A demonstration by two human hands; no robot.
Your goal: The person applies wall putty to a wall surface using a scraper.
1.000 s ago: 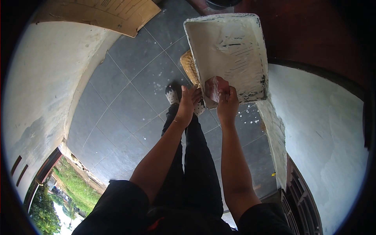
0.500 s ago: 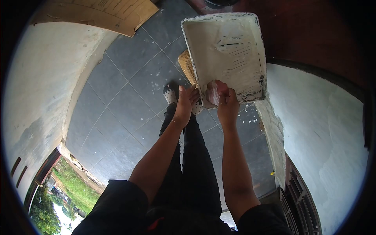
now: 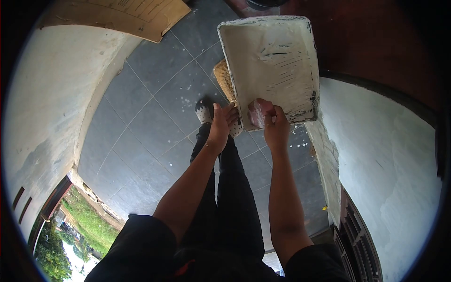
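Note:
A large paint tray (image 3: 263, 61), coated in white with dark scuffs along its rim, is in front of me. My right hand (image 3: 277, 131) reaches over its near edge, fingers closed on a flat pinkish-red piece smeared with white (image 3: 259, 113). That piece is low in the tray, at the near left corner. Beside the tray's left edge is my left hand (image 3: 221, 127), thumb raised and fingers stretched toward the rim, with nothing seen in it.
Grey floor tiles (image 3: 136, 117) have white spatters. A tan quilted object (image 3: 224, 80) shows at the tray's left side. Cardboard (image 3: 117, 16) is at the upper left. A pale wall (image 3: 385, 155) stands to the right, another wall (image 3: 61, 94) to the left. My feet (image 3: 203, 113) are below the tray.
My right hand has shifted very slightly to the right with the pinkish-red piece. My left hand stays beside the tray's rim.

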